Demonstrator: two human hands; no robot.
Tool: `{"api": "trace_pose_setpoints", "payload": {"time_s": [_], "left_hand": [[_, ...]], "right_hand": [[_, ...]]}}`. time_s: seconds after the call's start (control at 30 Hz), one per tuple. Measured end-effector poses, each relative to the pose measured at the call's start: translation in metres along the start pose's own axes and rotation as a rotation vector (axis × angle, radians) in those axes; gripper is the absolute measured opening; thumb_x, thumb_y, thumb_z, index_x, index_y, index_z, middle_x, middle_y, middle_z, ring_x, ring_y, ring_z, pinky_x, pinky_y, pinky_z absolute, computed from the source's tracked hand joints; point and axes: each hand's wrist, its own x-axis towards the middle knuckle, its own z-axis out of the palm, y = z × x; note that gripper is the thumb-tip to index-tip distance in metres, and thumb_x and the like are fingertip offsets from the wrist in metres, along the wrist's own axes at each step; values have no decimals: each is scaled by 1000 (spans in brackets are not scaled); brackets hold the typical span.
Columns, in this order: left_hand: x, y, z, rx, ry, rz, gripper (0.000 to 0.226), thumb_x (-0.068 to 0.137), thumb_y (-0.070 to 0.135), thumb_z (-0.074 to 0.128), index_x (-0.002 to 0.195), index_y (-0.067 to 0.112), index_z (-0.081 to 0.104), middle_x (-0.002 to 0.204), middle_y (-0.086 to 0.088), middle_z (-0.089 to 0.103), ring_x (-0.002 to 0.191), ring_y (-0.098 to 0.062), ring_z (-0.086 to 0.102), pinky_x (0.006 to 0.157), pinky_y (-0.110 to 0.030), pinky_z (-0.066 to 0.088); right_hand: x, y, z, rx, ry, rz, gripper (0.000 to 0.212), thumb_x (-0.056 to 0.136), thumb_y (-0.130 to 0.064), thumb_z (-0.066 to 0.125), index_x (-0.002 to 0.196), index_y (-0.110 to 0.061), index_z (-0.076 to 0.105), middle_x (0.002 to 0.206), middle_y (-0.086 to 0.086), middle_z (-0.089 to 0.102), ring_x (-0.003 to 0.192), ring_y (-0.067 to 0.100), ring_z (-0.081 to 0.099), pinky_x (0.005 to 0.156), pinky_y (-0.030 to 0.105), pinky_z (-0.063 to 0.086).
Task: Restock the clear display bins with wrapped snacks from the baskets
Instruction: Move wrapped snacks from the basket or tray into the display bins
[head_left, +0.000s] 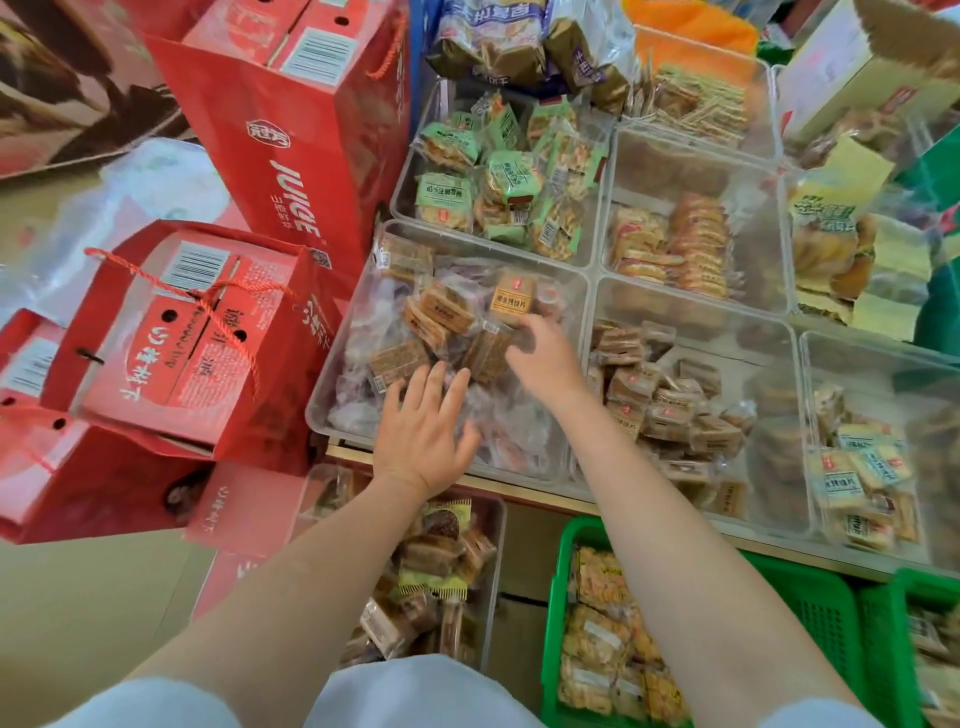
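Standing left of the shelf, red juice gift boxes (291, 145) are stacked against the clear display bins (592, 270). A green basket (563, 561) of wrapped snacks sits below the shelf edge. Both hands are inside the near-left bin (332, 379), over brown wrapped snacks (441, 312). The left hand (423, 426) is spread flat and wide on the packets; the right hand (540, 356) curls onto them, though its grip cannot be told.

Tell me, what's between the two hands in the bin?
In the head view, brown wrapped snacks lie between the left hand and right hand, inside the clear bin.
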Motion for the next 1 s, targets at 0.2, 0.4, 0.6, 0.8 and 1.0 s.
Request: {"api": "trace_pose_setpoints", "payload": {"time_s": [0.2,0.4,0.6,0.8,1.0], "left_hand": [[1,1,3,16,17,4,67,91,48,25,149,19,41,151,-12,46,139,-29,39,112,-49,32],[2,1,3,24,33,18,66,91,47,29,148,18,42,149,-13,47,136,-30,41,110,-48,34],[1,3,0,-9,-15,9,70,93,53,15,156,23,23,159,-10,33,145,-28,28,110,-46,33],[-2,7,-3,-8,-60,20,64,101,50,19,159,27,6,167,-8,12,152,-27,11,117,-46,26],[-11,12,-2,1,-143,39,65,102,52,8,160,23,-1,168,-1,-2,154,-19,-5,121,-44,12]], "right_hand": [[2,12,22,-198,66,-124,45,91,-29,68,132,-16,55,134,10,53,128,28,47,107,43,41],[-8,14,19,-62,108,-102,34,87,-24,76,95,-16,44,88,-2,51,78,15,48,70,30,40],[-33,19,-29,300,285,34,43,94,-28,66,128,-28,41,87,-4,55,69,10,55,63,30,49],[-50,63,-91,1038,521,349,61,98,-4,55,148,-34,37,128,3,52,91,25,74,84,38,62],[-52,79,-87,1190,527,500,54,101,-7,53,149,-22,33,129,18,57,90,28,73,80,35,62]]}}
